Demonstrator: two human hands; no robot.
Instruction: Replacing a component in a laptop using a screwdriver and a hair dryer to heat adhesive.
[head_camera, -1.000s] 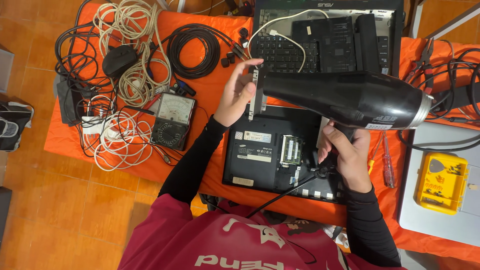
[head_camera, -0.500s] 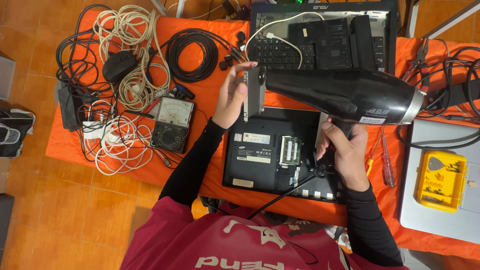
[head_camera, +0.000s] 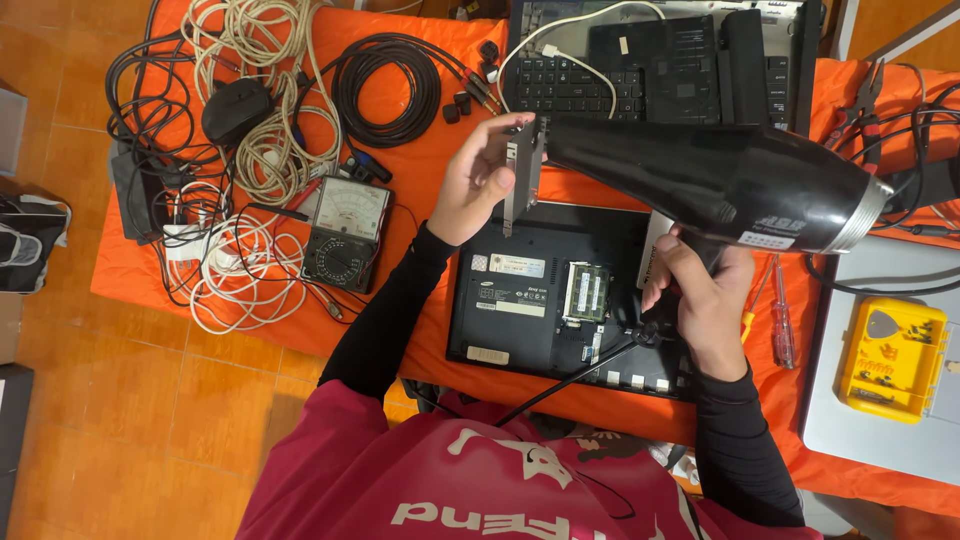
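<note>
We grip black plastic hair dryer (head_camera: 700, 180) in right hand (head_camera: 700, 300), nozzle against thin grey card (head_camera: 522, 170) pinched by left hand (head_camera: 478, 180), frame centre. Black laptop underside (head_camera: 530, 300) lies open on desk, unreassembled.

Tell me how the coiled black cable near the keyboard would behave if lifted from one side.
The black cable coil would probably sag and unwind, since no tie shows on its loops. It looks fairly light. Its plug ends lie loose and would likely drag across the orange cloth.
</note>
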